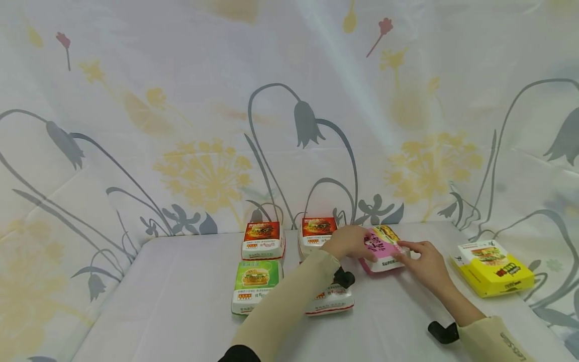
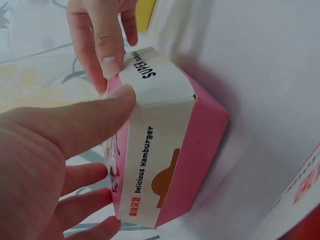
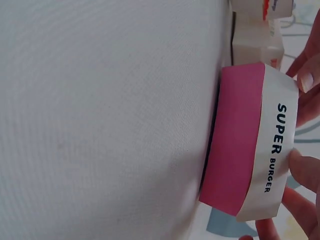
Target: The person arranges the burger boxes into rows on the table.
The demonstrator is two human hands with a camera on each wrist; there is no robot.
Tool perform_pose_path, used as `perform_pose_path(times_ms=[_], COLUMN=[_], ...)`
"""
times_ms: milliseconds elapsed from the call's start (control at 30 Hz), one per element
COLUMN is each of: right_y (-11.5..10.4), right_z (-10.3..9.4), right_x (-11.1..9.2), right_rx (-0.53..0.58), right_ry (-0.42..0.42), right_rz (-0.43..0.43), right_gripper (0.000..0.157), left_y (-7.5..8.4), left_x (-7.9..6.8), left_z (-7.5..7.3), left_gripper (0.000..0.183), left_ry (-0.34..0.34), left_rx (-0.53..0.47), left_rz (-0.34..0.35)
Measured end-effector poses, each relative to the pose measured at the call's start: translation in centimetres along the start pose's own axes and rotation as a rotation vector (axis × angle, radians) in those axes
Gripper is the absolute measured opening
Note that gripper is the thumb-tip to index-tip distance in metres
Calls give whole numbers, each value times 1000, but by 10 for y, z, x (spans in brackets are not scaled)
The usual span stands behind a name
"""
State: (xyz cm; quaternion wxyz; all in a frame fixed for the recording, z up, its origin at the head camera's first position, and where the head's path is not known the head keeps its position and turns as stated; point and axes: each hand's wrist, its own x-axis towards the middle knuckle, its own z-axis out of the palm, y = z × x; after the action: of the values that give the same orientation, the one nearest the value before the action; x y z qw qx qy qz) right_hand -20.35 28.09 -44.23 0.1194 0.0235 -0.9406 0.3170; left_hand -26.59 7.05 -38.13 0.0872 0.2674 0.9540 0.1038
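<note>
While both hands are meeting at a pink-and-white burger box (image 1: 384, 249), right of centre in the head view, the box is resting on the white tabletop (image 1: 181, 286), its front lid edge showing "SUPER BURGER" in the right wrist view. The left hand (image 1: 347, 242) is touching its left part from above, thumb near the front corner, the other fingers lying apart from the thumb and reaching along the lid's upper face. The right hand (image 1: 427, 264) is holding the right front corner, its thumb pressing the lid's front edge and its other fingers bending round the right side. In the left wrist view, the box's left side is facing the camera, showing "Delicious Hamburger". Toward the right of the head view, a yellow box (image 1: 495, 269) is lying well apart from the pink one. Left of the hands, one red-topped box (image 1: 262, 241) is standing just above a green-topped box (image 1: 256, 282); a second red-topped box (image 1: 316, 234) is sitting near the centre, partly hidden by the left hand. Below it, another white box (image 1: 332, 302) is lying mostly behind the left sleeve (image 1: 287, 301). Across the upper frame, a flower-patterned cloth (image 1: 203, 75) is hanging behind the table.
</note>
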Motion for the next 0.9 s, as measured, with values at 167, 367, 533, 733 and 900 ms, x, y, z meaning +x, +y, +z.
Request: perform_pose_path(times_ms=[167,367,533,733,900], right_y=[0,3,5,12,11], right_z=[-2,-8,-14,-16,-15], right_x=[-1,3,14,28,34], right_rx=[3,90,170,228,267], right_ry=[28,17,-67,-148,-223], right_rz=[-30,-9,24,-33,-72], right_gripper=[49,48,55,55,54], left_y=[-1,-6,-7,-7,-8], left_x=[-1,2,2,0,0], left_z=[1,5,3,0,-2], left_gripper=[65,63,57,55,53], left_ry=[-10,-40,-68,-95,-99], left_rx=[-31,-58,-74,-78,-73], left_rz=[-11,45,86,114,140])
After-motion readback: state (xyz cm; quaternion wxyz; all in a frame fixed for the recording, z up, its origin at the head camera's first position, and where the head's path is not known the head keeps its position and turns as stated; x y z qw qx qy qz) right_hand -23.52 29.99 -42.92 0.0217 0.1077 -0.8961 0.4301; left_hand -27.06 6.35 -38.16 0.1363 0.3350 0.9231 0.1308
